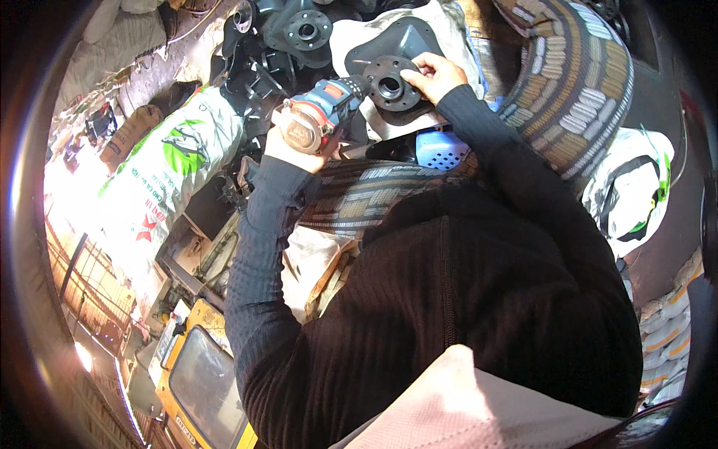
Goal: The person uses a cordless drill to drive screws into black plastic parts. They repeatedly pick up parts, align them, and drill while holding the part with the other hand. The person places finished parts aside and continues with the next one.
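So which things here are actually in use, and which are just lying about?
In use: cordless drill in the left hand; black round flange steadied by the right hand.

Lying about: spare black flanges, printed sack, blue perforated plastic piece.

Big white woven sack (168, 161) lies left of the drill hand, printed with green leaf shapes up top and red marks lower down. Second white sack (636, 187) with green and black print at right edge. Stacked pale sacks with orange stripes (666, 333) lower right. Grey-white sacks (112, 45) upper left. Small red-orange label on the drill's rear end (303, 133).
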`<state>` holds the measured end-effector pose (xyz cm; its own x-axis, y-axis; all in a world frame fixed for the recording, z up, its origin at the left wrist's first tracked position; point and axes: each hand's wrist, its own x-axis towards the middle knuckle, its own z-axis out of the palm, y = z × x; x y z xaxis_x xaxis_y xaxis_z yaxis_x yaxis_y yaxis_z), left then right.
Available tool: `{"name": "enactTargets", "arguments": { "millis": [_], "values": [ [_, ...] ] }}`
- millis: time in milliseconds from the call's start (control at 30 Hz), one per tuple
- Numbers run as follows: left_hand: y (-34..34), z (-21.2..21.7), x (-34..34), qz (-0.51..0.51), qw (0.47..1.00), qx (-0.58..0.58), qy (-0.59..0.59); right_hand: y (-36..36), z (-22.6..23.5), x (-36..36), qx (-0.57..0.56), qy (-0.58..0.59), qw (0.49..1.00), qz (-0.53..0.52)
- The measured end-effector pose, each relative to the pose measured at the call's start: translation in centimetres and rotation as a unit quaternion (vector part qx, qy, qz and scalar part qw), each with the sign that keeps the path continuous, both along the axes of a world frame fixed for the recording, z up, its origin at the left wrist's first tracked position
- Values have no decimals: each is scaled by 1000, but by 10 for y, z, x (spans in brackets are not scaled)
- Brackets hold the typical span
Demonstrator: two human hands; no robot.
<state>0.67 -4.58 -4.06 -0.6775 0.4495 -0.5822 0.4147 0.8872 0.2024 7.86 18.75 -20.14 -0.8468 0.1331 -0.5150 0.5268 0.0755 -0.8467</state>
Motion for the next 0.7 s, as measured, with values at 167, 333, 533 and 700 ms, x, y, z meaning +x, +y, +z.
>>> {"name": "enactTargets", "arguments": {
  "millis": [167, 333, 533, 700],
  "values": [
    [22, 25, 23, 92, 992, 88, -21, -2, -5, -10, 15, 43, 999, 3],
    [-4, 69, 91, 176, 965, 187, 56, 20, 52, 0, 141, 134, 981, 17],
    [-56, 65, 202, 53, 997, 55, 27, 194, 97, 79, 153, 383, 883, -224],
    [-61, 50, 236, 66, 997, 17, 31, 264, -51, 159, 390, -96, 916, 8]
  ]
}}
